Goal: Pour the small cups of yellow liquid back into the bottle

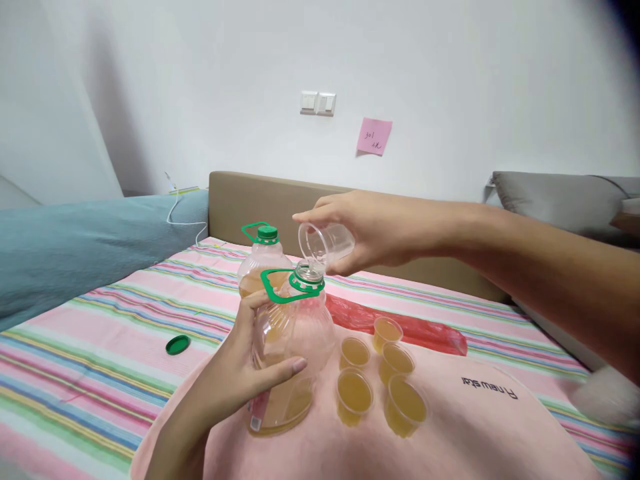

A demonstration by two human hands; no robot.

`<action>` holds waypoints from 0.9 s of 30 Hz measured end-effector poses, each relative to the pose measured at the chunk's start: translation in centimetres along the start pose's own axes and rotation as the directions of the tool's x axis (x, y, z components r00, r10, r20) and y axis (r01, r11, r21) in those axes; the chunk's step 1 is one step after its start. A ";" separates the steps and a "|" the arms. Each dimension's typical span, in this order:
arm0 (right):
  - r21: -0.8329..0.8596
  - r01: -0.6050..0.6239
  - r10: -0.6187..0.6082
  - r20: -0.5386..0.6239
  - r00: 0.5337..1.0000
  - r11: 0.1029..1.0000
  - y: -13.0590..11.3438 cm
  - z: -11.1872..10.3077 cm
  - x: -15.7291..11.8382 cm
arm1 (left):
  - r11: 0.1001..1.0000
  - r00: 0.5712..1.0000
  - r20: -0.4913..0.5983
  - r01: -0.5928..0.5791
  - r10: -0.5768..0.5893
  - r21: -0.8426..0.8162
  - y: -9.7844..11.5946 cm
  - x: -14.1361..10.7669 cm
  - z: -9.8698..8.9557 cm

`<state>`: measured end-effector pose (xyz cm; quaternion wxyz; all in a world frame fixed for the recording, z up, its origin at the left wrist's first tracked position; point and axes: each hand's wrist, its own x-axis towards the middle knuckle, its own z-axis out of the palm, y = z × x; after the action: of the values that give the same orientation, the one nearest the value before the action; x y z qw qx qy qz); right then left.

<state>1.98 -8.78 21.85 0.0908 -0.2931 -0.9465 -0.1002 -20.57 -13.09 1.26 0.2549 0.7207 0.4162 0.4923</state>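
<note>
My left hand [250, 363] is wrapped round the side of a large clear plastic jug [295, 347] with a green carry handle and an uncapped neck. Yellowish liquid fills its lower part. In my right hand [365, 227] is a clear plastic cup [327, 243], tipped on its side with its rim over the jug's mouth. The cup looks nearly empty; any stream from it is too fine to make out. To the right of the jug stand several small clear cups [355, 393] of yellow liquid. A green cap [178, 345] lies to the left.
Behind is a second jug [265, 267], capped in green. A red plastic bag [400, 327] lies beyond the cups. Beneath them is a pink cloth [465, 427] on a striped sheet [100, 353]. A brown headboard [250, 193] meets the wall; grey pillows [555, 207] are at right.
</note>
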 end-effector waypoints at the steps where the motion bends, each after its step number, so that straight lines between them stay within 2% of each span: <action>1: -0.004 0.020 -0.020 -0.004 1.000 1.000 0.0 0.0 0.1 | 1.000 1.000 0.004 0.004 -0.003 -0.003 0.0 0.0 0.0; 4: -0.030 0.050 -0.050 0.002 0.999 0.998 -0.2 -0.1 0.3 | 1.000 1.000 0.018 0.020 -0.020 -0.013 -0.2 -0.1 -0.1; 10: -0.089 0.002 0.004 0.071 0.997 0.996 -1.4 -0.6 0.5 | 1.000 0.999 0.026 0.024 -0.024 -0.014 -0.2 -0.1 -0.2; 16: -0.124 0.031 -0.018 0.109 0.994 0.992 -2.3 -0.9 0.5 | 1.000 0.998 0.053 0.019 -0.019 0.013 -0.6 -0.1 -0.2; 21: -0.153 0.124 -0.109 0.106 0.988 0.980 -2.5 -0.5 0.4 | 1.000 0.998 0.064 0.003 -0.004 0.026 -0.7 -0.1 -0.3; 27: -0.173 0.292 -0.295 0.009 0.955 0.941 -2.3 0.3 0.1 | 1.000 0.997 0.069 0.014 -0.015 0.018 -0.6 0.0 -0.3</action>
<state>0.56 -10.47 21.28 0.0574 -0.1548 -0.9665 -0.1967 -21.11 -12.82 0.90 0.2665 0.7366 0.4164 0.4615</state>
